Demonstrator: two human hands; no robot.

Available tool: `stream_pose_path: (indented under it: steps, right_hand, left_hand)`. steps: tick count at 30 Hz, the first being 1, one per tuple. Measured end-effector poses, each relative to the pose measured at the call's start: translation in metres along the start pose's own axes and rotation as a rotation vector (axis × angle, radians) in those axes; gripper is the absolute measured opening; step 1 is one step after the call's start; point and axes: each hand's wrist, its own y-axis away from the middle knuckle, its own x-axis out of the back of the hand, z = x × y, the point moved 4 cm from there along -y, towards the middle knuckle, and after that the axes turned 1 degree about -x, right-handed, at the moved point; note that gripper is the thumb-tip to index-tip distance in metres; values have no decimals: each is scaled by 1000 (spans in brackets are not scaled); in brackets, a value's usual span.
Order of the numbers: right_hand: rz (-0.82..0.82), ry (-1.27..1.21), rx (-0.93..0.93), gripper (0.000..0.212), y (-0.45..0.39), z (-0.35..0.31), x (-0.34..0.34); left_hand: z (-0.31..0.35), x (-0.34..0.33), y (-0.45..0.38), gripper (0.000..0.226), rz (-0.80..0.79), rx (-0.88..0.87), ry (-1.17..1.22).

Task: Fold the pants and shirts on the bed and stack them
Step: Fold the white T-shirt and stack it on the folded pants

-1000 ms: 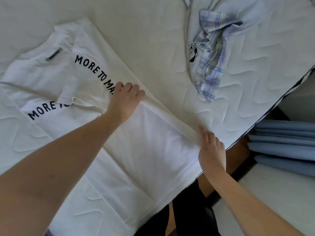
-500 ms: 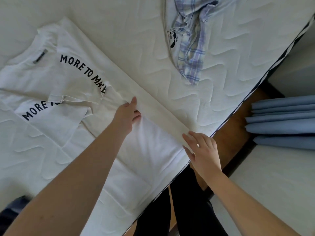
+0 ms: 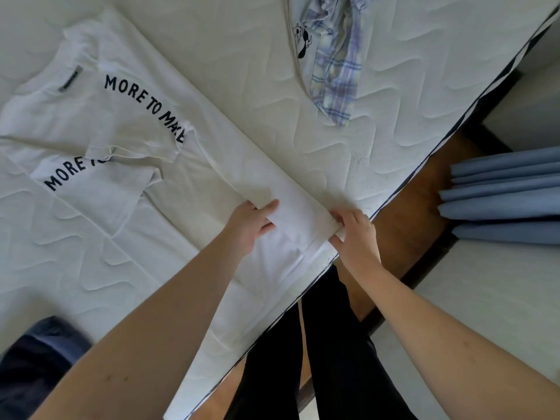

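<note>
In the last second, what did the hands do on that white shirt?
Both hands slid down the folded strip to the hem end of the white T-shirt. The left hand left the lettering and now grips the strip's inner edge; the right hand pinches its corner at the mattress edge. The sleeve fold and plaid shirt lie unchanged.

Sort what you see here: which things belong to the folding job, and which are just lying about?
Job: white T-shirt, gripped at its hem by left hand and right hand; plaid shirt waiting; bed.
Lying about: blue curtain; dark cloth, unclear.
</note>
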Motion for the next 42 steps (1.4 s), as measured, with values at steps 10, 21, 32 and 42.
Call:
stream_pose_path:
  steps: [10, 21, 32, 42]
  right_hand:
    - [61, -169, -246, 25, 4, 7, 3]
    - [-72, -551, -555, 22, 50, 2, -27]
    - [-120, -603, -685, 27, 54, -10, -44]
    - [-221, -519, -642, 32, 68, -11, -43]
  left_hand:
    - [-61, -10, 17, 4, 73, 3, -208]
    - [-32, 6, 17, 36, 95, -51, -511]
    - [49, 55, -20, 18, 261, -103, -309]
    - [33, 59, -14, 18, 137, -69, -441]
